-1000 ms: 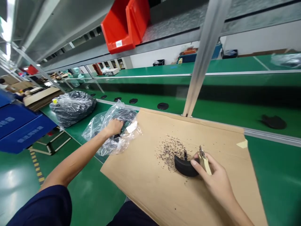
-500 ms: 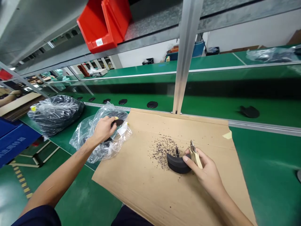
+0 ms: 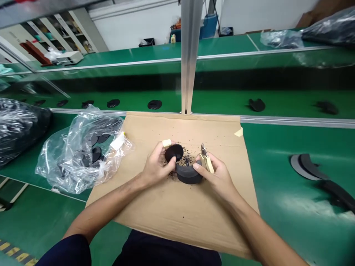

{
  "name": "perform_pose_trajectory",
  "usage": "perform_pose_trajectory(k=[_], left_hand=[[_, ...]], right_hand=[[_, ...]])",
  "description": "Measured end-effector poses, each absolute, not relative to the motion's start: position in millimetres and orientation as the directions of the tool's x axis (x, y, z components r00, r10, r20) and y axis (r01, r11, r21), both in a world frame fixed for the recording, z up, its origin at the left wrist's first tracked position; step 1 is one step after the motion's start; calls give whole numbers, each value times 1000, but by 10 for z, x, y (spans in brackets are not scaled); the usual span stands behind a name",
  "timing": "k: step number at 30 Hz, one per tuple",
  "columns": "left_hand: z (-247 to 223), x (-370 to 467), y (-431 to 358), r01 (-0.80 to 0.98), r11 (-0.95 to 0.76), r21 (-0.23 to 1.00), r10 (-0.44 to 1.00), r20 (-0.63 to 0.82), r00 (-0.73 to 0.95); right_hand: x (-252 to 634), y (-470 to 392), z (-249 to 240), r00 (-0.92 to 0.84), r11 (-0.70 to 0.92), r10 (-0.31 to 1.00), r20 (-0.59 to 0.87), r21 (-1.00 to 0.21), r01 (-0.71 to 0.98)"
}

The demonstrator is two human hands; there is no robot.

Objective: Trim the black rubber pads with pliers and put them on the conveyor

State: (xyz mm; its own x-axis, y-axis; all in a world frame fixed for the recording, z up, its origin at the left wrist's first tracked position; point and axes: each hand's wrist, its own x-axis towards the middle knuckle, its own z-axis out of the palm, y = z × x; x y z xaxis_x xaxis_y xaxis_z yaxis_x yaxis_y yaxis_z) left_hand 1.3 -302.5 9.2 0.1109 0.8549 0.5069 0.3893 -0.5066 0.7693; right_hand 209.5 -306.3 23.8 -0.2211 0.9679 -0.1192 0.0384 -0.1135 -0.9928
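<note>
My left hand is closed on a round black disc, its thumb at the disc's near edge. A pale wrap covers one of its fingertips. In my right hand are a pair of nippers with cream handles, jaws pointing up and away. Its thumb and fingers also grip the right end of a curved black part, held above the cardboard. The disc is close to the left end of that part; whether they touch I cannot tell. Small black scraps lie scattered behind the two pieces.
A cardboard sheet covers the bench before me. At left, a clear plastic bag contains several black discs. Black discs lie in a row on the green belt beyond. Curved black and grey parts lie at right; a metal post stands ahead.
My left hand has come from the plastic bag to the middle of the cardboard, bringing the disc beside the curved part. My right hand keeps the nippers and the part. The camera view has turned right.
</note>
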Motion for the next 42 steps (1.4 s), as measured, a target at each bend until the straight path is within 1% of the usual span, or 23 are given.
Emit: perform_pose_trajectory(k=[1,2,3,4,5,7,14,16,20,24,28,33,37,42], left_hand=[[64,25,-3036,474,-607,638,769,621,148],[43,33,-3049,534,-678,505,683,700,206],[30,38,-3062,570,-722,393,617,739,271],[23,43,-3075,590,-743,318,579,747,326],[20,48,-3088,599,-750,282,570,735,367],[19,57,-3108,589,-754,293,592,691,415],[-38,91,-3111,477,-762,438,646,574,503],[-59,101,-3114,458,-747,482,664,554,502],[-71,107,-3121,464,-702,540,711,560,425],[-51,96,-3111,464,-720,515,690,600,405],[-44,101,-3116,434,-734,523,679,590,436],[-50,103,-3138,459,-724,515,689,579,436],[-28,94,-3140,528,-742,412,656,610,445],[-5,98,-3159,616,-729,299,632,640,437]], right_hand=[[2096,-3065,238,-230,-117,965,-123,-992,38],[2096,-3068,239,-243,-125,961,-129,-992,35],[2094,-3070,241,-259,-135,956,-138,-990,31],[2090,-3074,244,-269,-145,952,-146,-989,25],[2086,-3077,248,-276,-153,949,-153,-988,20],[2075,-3080,261,-280,-162,947,-159,-987,10],[2075,-3059,275,-253,-155,956,-150,-988,1],[2077,-3063,259,-263,-154,953,-150,-988,5],[2063,-3086,239,-293,-157,943,-159,-987,28],[2043,-3093,248,-280,-162,945,-171,-985,54],[2035,-3088,232,-262,-188,946,-193,-981,43],[2041,-3099,187,-264,-186,944,-198,-980,69],[2042,-3105,199,-262,-162,948,-182,-982,97],[2035,-3090,233,-269,-196,942,-201,-980,45]])
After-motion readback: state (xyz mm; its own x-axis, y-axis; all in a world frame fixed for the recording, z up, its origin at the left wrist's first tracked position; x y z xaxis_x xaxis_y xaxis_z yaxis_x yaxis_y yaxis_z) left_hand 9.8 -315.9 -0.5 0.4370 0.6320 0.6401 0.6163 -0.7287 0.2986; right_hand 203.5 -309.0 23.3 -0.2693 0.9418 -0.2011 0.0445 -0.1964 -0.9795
